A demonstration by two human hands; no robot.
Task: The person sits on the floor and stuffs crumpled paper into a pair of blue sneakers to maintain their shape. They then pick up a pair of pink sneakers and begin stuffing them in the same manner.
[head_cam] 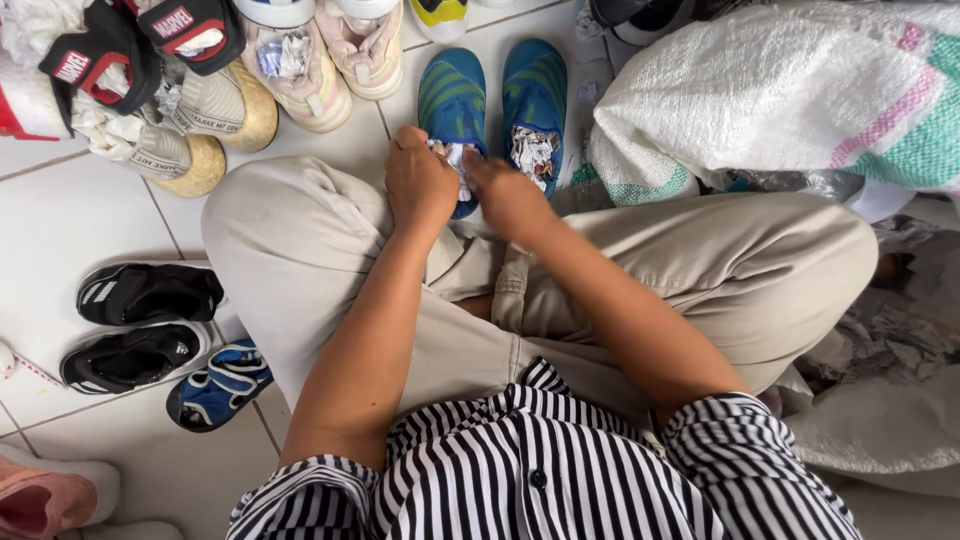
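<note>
- Lower left of frame: a pink shoe at the edge; above it a pair of black sandals on the white tiled floor, with a small blue sandal just beside them, touching the beige trouser leg.
- Upper left: red-and-black sandals piled on cream slip-ons with woven soles; pale pink trainers to their right, one stuffed with paper.
- Centre: left hand, fingers curled shut, pressing on crumpled white paper at the mouth of the left blue-and-green shoe. The shoe stands on the floor just ahead of the crossed legs.
- Right of centre: right hand meets the left at the same paper; fingers are bent toward it, but the grip itself is hidden, so I cannot tell how closed it is.
- Matching right shoe stands beside the first, already holding paper.
- Upper right: a white woven sack with pink and green stripes.
- Lower right: grey crumpled paper sheets.
</note>
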